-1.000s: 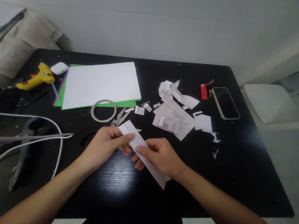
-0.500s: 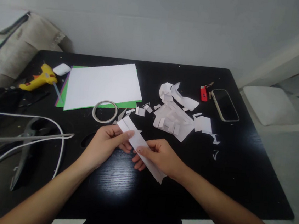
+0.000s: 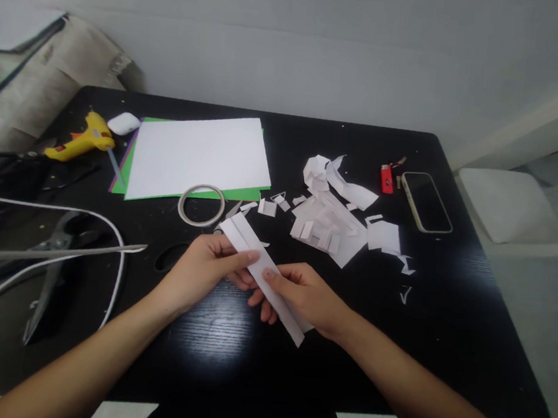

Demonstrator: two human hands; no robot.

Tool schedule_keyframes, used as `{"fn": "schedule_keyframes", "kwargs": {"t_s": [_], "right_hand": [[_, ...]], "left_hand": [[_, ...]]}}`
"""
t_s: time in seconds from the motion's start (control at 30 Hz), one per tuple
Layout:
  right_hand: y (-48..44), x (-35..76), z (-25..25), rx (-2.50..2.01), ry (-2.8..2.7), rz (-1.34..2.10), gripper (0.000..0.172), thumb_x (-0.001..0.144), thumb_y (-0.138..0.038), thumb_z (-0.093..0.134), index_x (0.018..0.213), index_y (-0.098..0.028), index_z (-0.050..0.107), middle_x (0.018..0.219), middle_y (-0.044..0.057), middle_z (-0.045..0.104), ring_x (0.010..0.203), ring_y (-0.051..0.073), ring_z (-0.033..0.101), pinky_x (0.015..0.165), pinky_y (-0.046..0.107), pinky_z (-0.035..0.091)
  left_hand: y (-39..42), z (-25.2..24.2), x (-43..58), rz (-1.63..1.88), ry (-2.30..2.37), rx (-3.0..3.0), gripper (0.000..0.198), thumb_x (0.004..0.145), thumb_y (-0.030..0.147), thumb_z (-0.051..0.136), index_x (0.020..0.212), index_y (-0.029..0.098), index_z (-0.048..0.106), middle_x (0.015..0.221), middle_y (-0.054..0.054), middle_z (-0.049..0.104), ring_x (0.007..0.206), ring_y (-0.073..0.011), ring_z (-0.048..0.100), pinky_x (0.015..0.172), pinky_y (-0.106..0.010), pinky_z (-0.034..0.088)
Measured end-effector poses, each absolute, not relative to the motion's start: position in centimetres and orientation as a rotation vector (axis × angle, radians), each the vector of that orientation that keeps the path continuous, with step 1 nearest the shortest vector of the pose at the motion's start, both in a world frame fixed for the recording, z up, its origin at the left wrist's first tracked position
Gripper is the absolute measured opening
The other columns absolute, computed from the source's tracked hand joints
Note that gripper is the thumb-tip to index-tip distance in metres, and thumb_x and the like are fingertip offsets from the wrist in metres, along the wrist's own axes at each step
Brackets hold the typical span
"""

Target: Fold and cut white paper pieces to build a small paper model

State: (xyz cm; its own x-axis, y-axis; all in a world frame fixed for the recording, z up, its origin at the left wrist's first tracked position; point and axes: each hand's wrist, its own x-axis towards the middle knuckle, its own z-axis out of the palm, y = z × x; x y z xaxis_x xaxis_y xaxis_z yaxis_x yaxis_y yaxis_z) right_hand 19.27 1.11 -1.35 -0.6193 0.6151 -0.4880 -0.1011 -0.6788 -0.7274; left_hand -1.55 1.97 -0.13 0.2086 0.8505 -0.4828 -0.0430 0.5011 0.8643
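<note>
A long strip of folded white paper [image 3: 267,274] slants across the middle, held above the black table [image 3: 423,357]. My left hand [image 3: 218,262] pinches its upper part, thumb on top and fingers beneath. Lower down, my right hand [image 3: 300,294] grips the same strip, its thumb lying on the face and fingers curled under. A crease line runs along the strip near its upper end. Just beyond the hands lie small cut paper scraps [image 3: 268,206] and a pile of folded white paper pieces [image 3: 330,224].
White sheets [image 3: 199,154] rest on green paper [image 3: 161,193], beside a yellow glue gun [image 3: 84,139] and a white case [image 3: 124,123]. A tape roll [image 3: 201,205] lies nearer. At right are a red lighter [image 3: 386,179] and a phone [image 3: 426,202]. A white cable [image 3: 120,272] loops at left.
The strip's lower end looks flatter and narrower, its layers closer together. My right thumb has shifted slightly up along it. The whole view has moved a little.
</note>
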Motion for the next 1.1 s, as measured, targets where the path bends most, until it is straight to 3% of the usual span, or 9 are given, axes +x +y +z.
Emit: {"fn": "schedule_keyframes", "kwargs": {"t_s": [0.4, 0.63, 0.83, 0.93, 1.0, 1.1], "right_hand": [[1.4, 19.4, -0.7, -1.094, -1.119, 2.241, 0.044, 0.094, -0.054, 0.074, 0.077, -0.013, 0.079, 0.062, 0.0, 0.067, 0.053, 0.006, 0.056, 0.052, 0.018, 0.044], [1.9, 20.0, -0.5, -1.144, -1.118, 2.281, 0.044, 0.088, -0.056, 0.079, 0.094, -0.012, 0.077, 0.083, 0.006, 0.078, 0.06, 0.011, 0.068, 0.055, 0.023, 0.056], [2.4, 22.2, 1.2, -1.246, -1.325, 2.224, 0.036, 0.084, -0.047, 0.083, 0.085, -0.012, 0.074, 0.075, 0.003, 0.073, 0.061, 0.014, 0.07, 0.055, 0.024, 0.057], [1.6, 23.5, 2.0, -1.319, -1.56, 2.125, 0.025, 0.084, -0.039, 0.084, 0.084, -0.015, 0.077, 0.079, 0.003, 0.076, 0.069, 0.016, 0.073, 0.064, 0.027, 0.058], [0.6, 24.1, 2.2, -1.386, -1.768, 1.947, 0.018, 0.085, -0.034, 0.084, 0.094, -0.019, 0.079, 0.081, 0.002, 0.078, 0.073, 0.017, 0.073, 0.072, 0.03, 0.059], [-1.5, 24.6, 1.7, -1.423, -2.041, 1.499, 0.031, 0.088, -0.026, 0.083, 0.118, -0.026, 0.076, 0.1, 0.003, 0.08, 0.087, 0.021, 0.075, 0.085, 0.039, 0.061]], "left_hand": [[2.1, 0.2, -1.8, 0.66, 1.186, 0.849, 0.021, 0.088, 0.03, 0.081, 0.08, 0.012, 0.082, 0.072, -0.009, 0.081, 0.063, -0.0134, 0.077, 0.063, -0.017, 0.063], [2.4, 0.1, -2.4, 0.784, 1.245, 0.903, 0.021, 0.082, 0.032, 0.085, 0.084, 0.012, 0.079, 0.07, -0.006, 0.079, 0.058, -0.0128, 0.073, 0.057, -0.018, 0.06], [1.4, 1.2, -4.3, 0.849, 1.278, 0.973, 0.028, 0.08, 0.03, 0.087, 0.094, 0.014, 0.07, 0.069, -0.001, 0.073, 0.058, -0.0116, 0.068, 0.056, -0.019, 0.057], [-1.0, 1.4, -4.8, 0.807, 1.272, 0.984, 0.035, 0.082, 0.029, 0.085, 0.104, 0.018, 0.06, 0.067, 0.003, 0.071, 0.06, -0.0117, 0.067, 0.062, -0.021, 0.058], [-3.2, 1.0, -5.0, 0.74, 1.287, 1.034, 0.038, 0.085, 0.033, 0.082, 0.109, 0.019, 0.055, 0.069, 0.003, 0.071, 0.062, -0.0122, 0.066, 0.064, -0.022, 0.058], [-6.5, 0.2, -5.1, 0.649, 1.404, 1.18, 0.04, 0.093, 0.041, 0.072, 0.121, 0.023, 0.05, 0.074, 0.002, 0.069, 0.063, -0.0154, 0.065, 0.055, -0.023, 0.055]]}}
